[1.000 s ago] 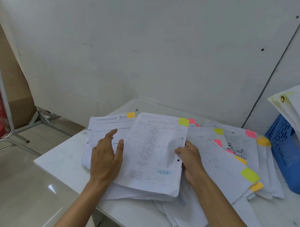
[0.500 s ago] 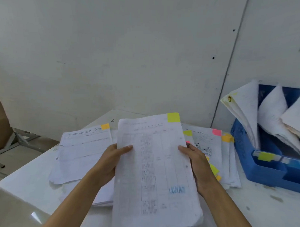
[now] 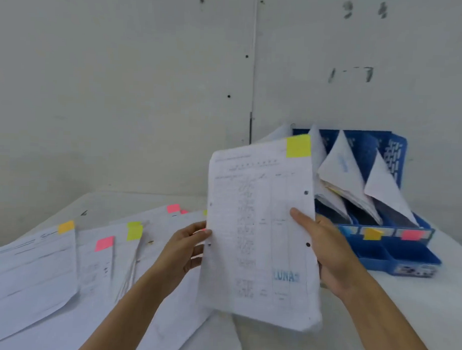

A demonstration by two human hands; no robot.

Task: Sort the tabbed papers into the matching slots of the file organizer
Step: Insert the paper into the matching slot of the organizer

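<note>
Head view. Since the earlier frame the stack of papers (image 3: 259, 228) has risen from the counter (image 3: 403, 311) and moved right, so that it now stands nearly upright in front of the file organizer (image 3: 398, 154). The yellow tab (image 3: 298, 145) sits at the stack's top right corner. The left hand (image 3: 182, 249) pinches the stack's left edge. The right hand (image 3: 326, 251) grips the right edge, thumb on the front sheet and fingers behind. The organizer stands at the counter's far right against the wall and holds leaning sheets, with an orange label (image 3: 372, 234) and a pink label (image 3: 412, 235) on its front rail. The loose papers (image 3: 38, 267) cover the counter's left side.
</note>
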